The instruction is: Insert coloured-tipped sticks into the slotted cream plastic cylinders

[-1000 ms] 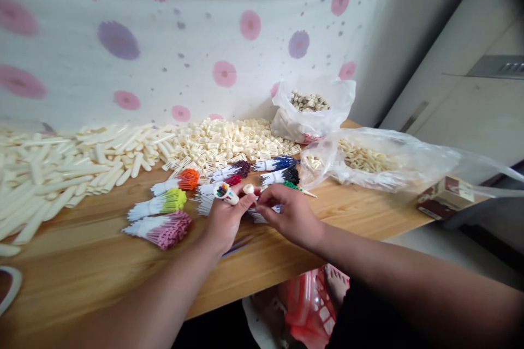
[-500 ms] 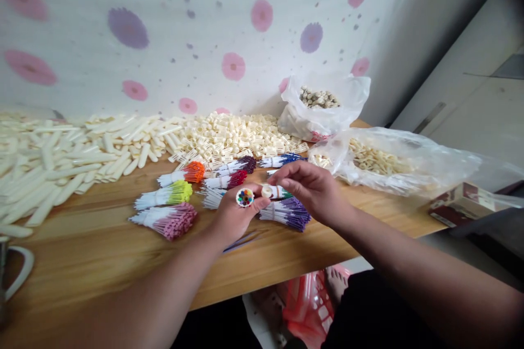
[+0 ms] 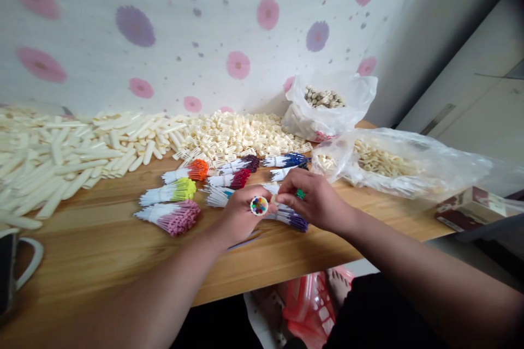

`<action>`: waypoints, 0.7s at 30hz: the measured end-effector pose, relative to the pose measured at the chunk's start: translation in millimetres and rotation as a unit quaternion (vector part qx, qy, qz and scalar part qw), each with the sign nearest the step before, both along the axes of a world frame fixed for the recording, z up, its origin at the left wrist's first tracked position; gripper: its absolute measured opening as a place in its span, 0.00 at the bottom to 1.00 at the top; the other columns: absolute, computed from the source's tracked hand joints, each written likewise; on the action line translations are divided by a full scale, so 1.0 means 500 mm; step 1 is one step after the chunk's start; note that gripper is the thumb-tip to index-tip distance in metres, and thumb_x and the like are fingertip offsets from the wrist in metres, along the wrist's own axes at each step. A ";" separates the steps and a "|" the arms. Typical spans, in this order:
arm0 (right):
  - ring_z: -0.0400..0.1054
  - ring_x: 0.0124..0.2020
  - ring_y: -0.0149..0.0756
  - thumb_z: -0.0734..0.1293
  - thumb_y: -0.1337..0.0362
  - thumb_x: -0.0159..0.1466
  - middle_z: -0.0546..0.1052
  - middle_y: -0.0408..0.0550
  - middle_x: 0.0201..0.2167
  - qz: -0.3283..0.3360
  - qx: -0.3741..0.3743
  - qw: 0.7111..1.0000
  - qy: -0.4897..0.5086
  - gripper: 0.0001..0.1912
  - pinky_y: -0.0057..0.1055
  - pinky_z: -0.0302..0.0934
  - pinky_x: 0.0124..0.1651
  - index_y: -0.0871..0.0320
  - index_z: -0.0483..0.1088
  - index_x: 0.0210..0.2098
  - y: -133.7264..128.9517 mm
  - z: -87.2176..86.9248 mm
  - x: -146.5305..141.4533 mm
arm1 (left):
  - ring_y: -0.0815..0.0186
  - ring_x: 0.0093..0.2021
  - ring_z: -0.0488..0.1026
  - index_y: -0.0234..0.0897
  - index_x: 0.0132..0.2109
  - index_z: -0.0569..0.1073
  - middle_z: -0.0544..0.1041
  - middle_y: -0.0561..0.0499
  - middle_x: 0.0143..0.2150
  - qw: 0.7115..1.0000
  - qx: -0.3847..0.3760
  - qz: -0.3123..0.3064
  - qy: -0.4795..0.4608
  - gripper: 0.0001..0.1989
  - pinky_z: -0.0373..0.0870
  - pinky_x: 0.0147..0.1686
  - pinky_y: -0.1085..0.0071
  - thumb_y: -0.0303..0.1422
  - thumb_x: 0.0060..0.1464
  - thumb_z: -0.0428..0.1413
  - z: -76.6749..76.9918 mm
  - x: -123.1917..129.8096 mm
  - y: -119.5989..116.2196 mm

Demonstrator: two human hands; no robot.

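My left hand (image 3: 241, 215) is closed around a cream pen barrel; its round open end (image 3: 259, 205) faces me, showing several coloured tips in a ring. Close beside it, my right hand (image 3: 307, 196) pinches a small cream plastic piece (image 3: 274, 199) at my left fingertips. Whether my left fingers also touch that piece I cannot tell. Under and around both hands lie white-tubed refill bundles: pink (image 3: 180, 218), yellow-green (image 3: 184, 190), orange (image 3: 197, 169), red (image 3: 237, 179), dark blue (image 3: 289, 160) and purple (image 3: 297, 221). Green tips (image 3: 301, 193) show behind my right fingers.
Long cream barrels (image 3: 61, 152) are heaped at the left, short slotted cream pieces (image 3: 237, 133) at the back. Plastic bags of small parts (image 3: 327, 114) and cream clips (image 3: 380, 158) stand at the right, near a small box (image 3: 470, 209). A dark device (image 3: 7, 272) lies at the left edge.
My right hand has closed in on the small cream piece at my left fingertips, its fingers now pinched and lower. The view has shifted slightly, moving everything a little to the right.
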State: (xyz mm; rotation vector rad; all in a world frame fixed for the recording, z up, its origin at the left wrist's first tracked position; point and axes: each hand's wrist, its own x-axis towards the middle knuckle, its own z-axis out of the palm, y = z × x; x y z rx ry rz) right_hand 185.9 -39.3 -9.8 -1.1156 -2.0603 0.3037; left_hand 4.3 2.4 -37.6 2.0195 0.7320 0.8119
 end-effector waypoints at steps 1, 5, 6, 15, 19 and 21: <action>0.62 0.28 0.32 0.61 0.63 0.64 0.69 0.46 0.24 -0.011 0.033 0.998 -0.060 0.11 0.29 0.56 0.31 0.59 0.65 0.26 -0.001 0.000 -0.001 | 0.68 0.27 0.64 0.34 0.25 0.69 0.68 0.54 0.24 1.000 0.006 0.001 0.005 0.11 0.59 0.29 0.73 0.35 0.52 0.55 0.001 0.001 -0.001; 0.58 0.25 0.33 0.56 0.61 0.67 0.66 0.47 0.20 -0.057 0.081 0.972 -0.213 0.18 0.31 0.50 0.30 0.59 0.63 0.22 -0.004 -0.005 -0.005 | 0.67 0.29 0.66 0.34 0.26 0.70 0.70 0.52 0.26 0.999 0.024 -0.009 0.036 0.07 0.60 0.30 0.73 0.31 0.51 0.55 0.004 0.003 -0.005; 0.58 0.24 0.32 0.56 0.60 0.67 0.66 0.46 0.20 -0.063 0.072 0.971 -0.220 0.19 0.30 0.49 0.30 0.59 0.63 0.22 -0.004 -0.005 -0.004 | 0.68 0.28 0.65 0.34 0.26 0.70 0.69 0.52 0.25 0.999 0.030 -0.005 0.043 0.08 0.60 0.29 0.73 0.30 0.51 0.55 0.005 0.003 -0.005; 0.58 0.23 0.30 0.53 0.62 0.68 0.67 0.46 0.23 -0.023 0.040 0.978 -0.205 0.17 0.28 0.49 0.28 0.59 0.63 0.26 -0.013 -0.001 0.002 | 0.70 0.26 0.62 0.34 0.23 0.65 0.65 0.55 0.23 0.999 0.027 -0.006 0.028 0.10 0.57 0.28 0.74 0.31 0.51 0.55 0.010 0.002 -0.005; 0.57 0.21 0.29 0.53 0.60 0.68 0.67 0.44 0.20 -0.084 0.021 0.978 -0.191 0.19 0.27 0.47 0.27 0.59 0.63 0.24 -0.010 -0.018 -0.007 | 0.70 0.26 0.61 0.35 0.22 0.63 0.63 0.55 0.22 0.999 0.025 0.018 0.042 0.12 0.56 0.27 0.74 0.31 0.51 0.54 0.001 0.003 -0.003; 0.60 0.25 0.31 0.53 0.61 0.68 0.69 0.47 0.24 -0.081 0.068 0.975 -0.196 0.17 0.28 0.49 0.29 0.60 0.64 0.27 -0.008 -0.024 -0.010 | 0.70 0.26 0.61 0.34 0.23 0.64 0.64 0.55 0.23 0.999 0.001 0.023 0.033 0.11 0.57 0.26 0.74 0.33 0.51 0.54 -0.003 0.004 -0.001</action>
